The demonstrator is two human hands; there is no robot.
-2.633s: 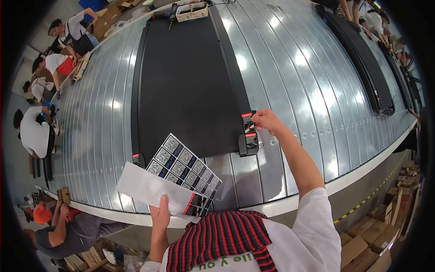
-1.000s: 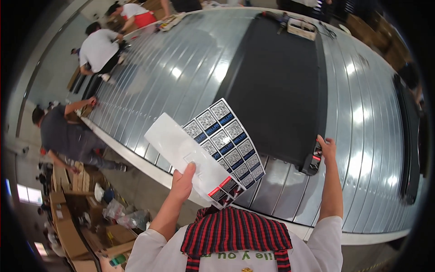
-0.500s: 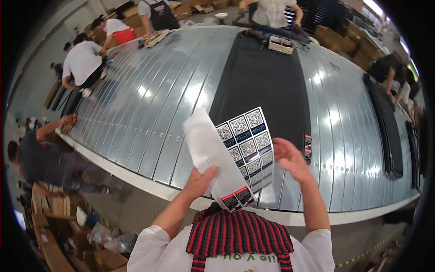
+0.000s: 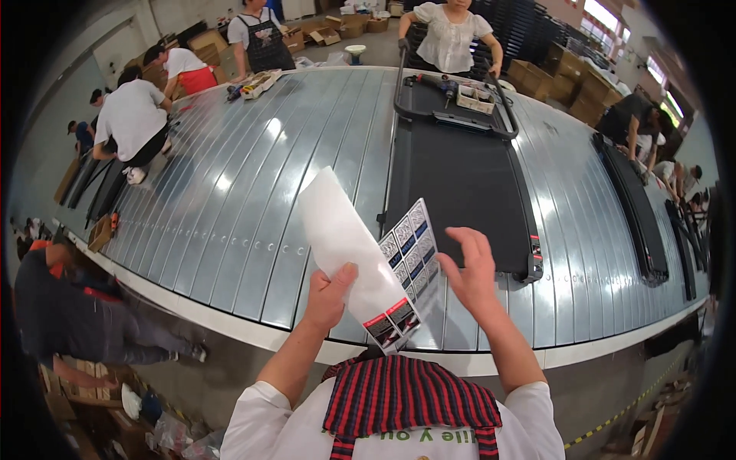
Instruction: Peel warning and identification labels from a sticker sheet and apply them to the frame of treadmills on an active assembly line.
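Note:
My left hand (image 4: 328,297) pinches a mostly bare white label sheet (image 4: 337,230), thumb on top. Two red-and-black warning labels (image 4: 391,322) remain at its lower end. Behind it, fanned out to the right, is a second sheet (image 4: 414,245) with rows of square code stickers, partly hidden. My right hand (image 4: 473,274) is open just right of that sheet, fingers apart; whether the thumb touches its edge I cannot tell. Beyond the hands, a long black treadmill deck (image 4: 460,195) lies on the metal-slatted table (image 4: 276,215), with a red-and-black label at its near right corner.
Across the table a co-worker (image 4: 452,34) holds a black tubular frame (image 4: 399,84) over the deck's far end, around a parts box (image 4: 475,98). Another black deck (image 4: 632,207) lies at the right. Several people work along the left side; a person (image 4: 77,299) bends at the near left.
My right hand has opened out and shifted slightly left, near the sticker sheet. The sheets have tilted. The co-worker's black frame has come down over the far end of the deck.

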